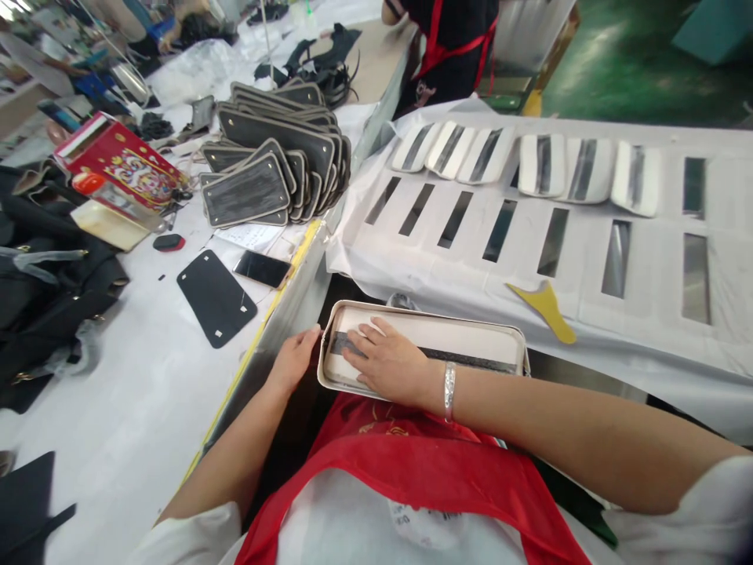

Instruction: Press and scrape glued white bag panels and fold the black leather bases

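Observation:
Close to my body is a pale, shallow rectangular piece with a raised rim, like the bottom of a bag. A white panel with a dark lengthwise strip lies inside the rim. My right hand rests flat on the panel's left half, fingers spread, covering part of the strip. My left hand is at the left end, its fingertips together against the rim at the corner; some of its fingers are hidden. A silver bracelet circles my right wrist.
On the left table are stacked dark panels, a phone, a black panel, a red box and black bags. White panels with dark strips and a yellow tool lie on the right table. A person stands beyond.

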### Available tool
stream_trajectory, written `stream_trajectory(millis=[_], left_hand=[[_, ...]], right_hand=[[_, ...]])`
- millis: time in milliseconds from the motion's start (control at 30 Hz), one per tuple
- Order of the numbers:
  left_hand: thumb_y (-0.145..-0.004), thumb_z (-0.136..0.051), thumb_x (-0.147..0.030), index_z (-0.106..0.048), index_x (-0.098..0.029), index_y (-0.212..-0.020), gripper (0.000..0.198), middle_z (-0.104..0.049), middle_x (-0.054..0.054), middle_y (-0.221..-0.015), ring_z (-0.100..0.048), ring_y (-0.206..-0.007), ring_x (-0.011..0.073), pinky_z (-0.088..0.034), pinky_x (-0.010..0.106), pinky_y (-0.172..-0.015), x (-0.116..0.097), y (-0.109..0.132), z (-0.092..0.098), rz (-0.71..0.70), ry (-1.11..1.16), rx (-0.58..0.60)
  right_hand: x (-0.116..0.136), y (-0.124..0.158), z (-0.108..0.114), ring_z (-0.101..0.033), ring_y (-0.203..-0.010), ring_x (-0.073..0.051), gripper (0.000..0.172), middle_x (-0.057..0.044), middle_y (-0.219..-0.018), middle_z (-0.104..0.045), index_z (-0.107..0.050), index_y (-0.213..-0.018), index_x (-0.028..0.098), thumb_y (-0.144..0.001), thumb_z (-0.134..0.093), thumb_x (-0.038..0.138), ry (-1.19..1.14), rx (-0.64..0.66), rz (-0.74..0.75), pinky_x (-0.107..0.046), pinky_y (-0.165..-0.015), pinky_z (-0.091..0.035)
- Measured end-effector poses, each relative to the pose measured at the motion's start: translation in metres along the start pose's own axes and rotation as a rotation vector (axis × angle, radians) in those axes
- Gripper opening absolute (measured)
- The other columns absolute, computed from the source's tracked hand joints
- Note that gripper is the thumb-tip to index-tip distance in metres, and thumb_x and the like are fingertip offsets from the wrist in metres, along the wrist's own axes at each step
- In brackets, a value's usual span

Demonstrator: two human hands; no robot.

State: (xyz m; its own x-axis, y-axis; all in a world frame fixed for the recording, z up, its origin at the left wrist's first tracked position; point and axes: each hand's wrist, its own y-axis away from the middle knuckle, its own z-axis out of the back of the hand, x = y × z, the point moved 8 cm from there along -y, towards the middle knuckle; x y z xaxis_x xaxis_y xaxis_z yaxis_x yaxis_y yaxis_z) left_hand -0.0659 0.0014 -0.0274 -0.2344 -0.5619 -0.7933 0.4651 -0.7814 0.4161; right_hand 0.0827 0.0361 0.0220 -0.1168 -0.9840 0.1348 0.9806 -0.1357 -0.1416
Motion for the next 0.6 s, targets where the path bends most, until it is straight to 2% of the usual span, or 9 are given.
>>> stream_trajectory(millis=[67, 133, 167, 233, 333, 600], left_hand=[[-0.086, -0.042, -0.051, -0.064, -0.014, -0.075, 0.044, -0.063, 0.003, -0.066, -0.056, -0.066, 0.0175, -0.039, 0.026, -0.061, -0.023, 0.011, 0.005, -0.132, -0.289, 0.010], [-0.085, -0.045, -0.046, -0.062, -0.015, -0.071, 0.038, -0.061, 0.003, -0.064, -0.054, -0.063, 0.0174, -0.033, 0.027, -0.059, -0.042, 0.019, 0.003, -0.244, -0.667, -0.002], [-0.085, -0.046, -0.043, -0.061, -0.016, -0.069, 0.035, -0.061, 0.004, -0.063, -0.052, -0.062, 0.0174, -0.031, 0.027, -0.059, -0.047, 0.020, 0.001, -0.262, -0.821, -0.016], [-0.086, -0.043, -0.035, -0.059, -0.016, -0.066, 0.032, -0.060, 0.006, -0.062, -0.051, -0.060, 0.0174, -0.028, 0.029, -0.058, -0.051, 0.018, -0.003, -0.250, -0.975, -0.043], [-0.088, -0.038, -0.030, -0.056, -0.017, -0.062, 0.034, -0.058, 0.005, -0.060, -0.049, -0.060, 0.0165, -0.027, 0.029, -0.059, -0.050, 0.012, -0.007, -0.227, -0.976, -0.053], [-0.088, -0.037, -0.032, -0.048, -0.018, -0.059, 0.034, -0.051, 0.002, -0.057, -0.044, -0.058, 0.0147, -0.024, 0.028, -0.058, -0.039, 0.014, -0.007, -0.203, -0.873, -0.127]], right_hand=[[0.000, -0.001, 0.001, -0.043, -0.118, -0.032, 0.044, -0.017, -0.129, -0.050, -0.055, -0.122, 0.013, -0.086, -0.055, 0.038, -0.002, -0.005, 0.000, -0.051, -0.105, -0.022], [-0.002, -0.001, 0.002, -0.043, -0.118, -0.032, 0.043, -0.016, -0.129, -0.050, -0.055, -0.122, 0.015, -0.086, -0.056, 0.038, -0.023, -0.010, -0.014, -0.051, -0.105, -0.023], [-0.003, 0.000, 0.002, -0.043, -0.118, -0.032, 0.042, -0.015, -0.130, -0.049, -0.055, -0.122, 0.016, -0.085, -0.056, 0.038, -0.034, -0.015, -0.023, -0.051, -0.105, -0.023], [-0.004, 0.002, 0.002, -0.042, -0.119, -0.032, 0.042, -0.014, -0.130, -0.049, -0.055, -0.122, 0.017, -0.085, -0.055, 0.038, -0.055, -0.031, -0.035, -0.051, -0.104, -0.024], [-0.006, 0.005, 0.002, -0.042, -0.119, -0.031, 0.041, -0.012, -0.130, -0.049, -0.055, -0.122, 0.019, -0.086, -0.055, 0.038, -0.079, -0.054, -0.040, -0.051, -0.104, -0.024], [-0.007, 0.006, 0.000, -0.041, -0.118, -0.032, 0.042, -0.013, -0.128, -0.049, -0.055, -0.120, 0.018, -0.084, -0.058, 0.037, -0.097, -0.078, -0.036, -0.050, -0.103, -0.025]])
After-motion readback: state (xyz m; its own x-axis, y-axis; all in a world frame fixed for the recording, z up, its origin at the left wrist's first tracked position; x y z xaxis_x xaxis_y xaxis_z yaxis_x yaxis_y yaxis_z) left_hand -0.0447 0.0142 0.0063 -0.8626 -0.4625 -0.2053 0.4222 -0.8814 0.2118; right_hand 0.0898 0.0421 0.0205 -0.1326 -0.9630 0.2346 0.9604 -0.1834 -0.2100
